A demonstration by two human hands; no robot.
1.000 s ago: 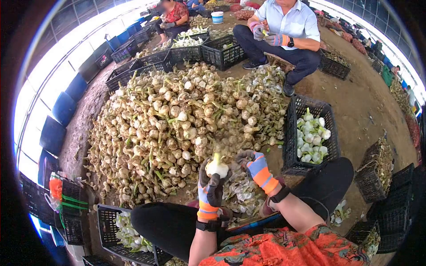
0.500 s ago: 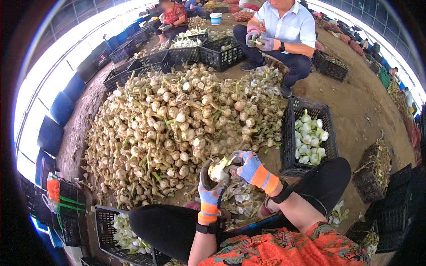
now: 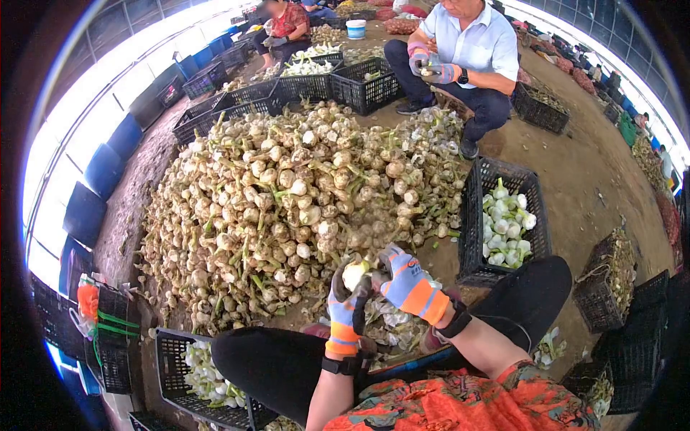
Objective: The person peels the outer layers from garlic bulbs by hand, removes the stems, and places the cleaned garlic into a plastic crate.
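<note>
Both gloved hands were up over the lap, the left hand (image 3: pixel 346 305) wrapped around a garlic bulb (image 3: pixel 354 274) while the right hand (image 3: pixel 404 279) pinched at its top from the 3 o'clock side. The big garlic pile (image 3: pixel 302 194) sat right past the bulb at 12 o'clock. A black crate (image 3: pixel 474 215) of cleaned bulbs stood at 2 o'clock, and another person (image 3: pixel 467 50) was squatting beyond the pile.

Gloved hands of the wearer: two, left hand (image 3: pixel 347 305) and right hand (image 3: pixel 406 282)
Garlic bulb held (image 3: pixel 354 274): one
Garlic piles (image 3: pixel 287 194): one, bulbs too many to count
Other people seated: two, a person in a white shirt (image 3: pixel 471 50) and a person in a red top (image 3: pixel 284 21)
Crates of peeled garlic nearby: two, the right crate (image 3: pixel 471 208) and the left crate (image 3: pixel 167 359)
</note>
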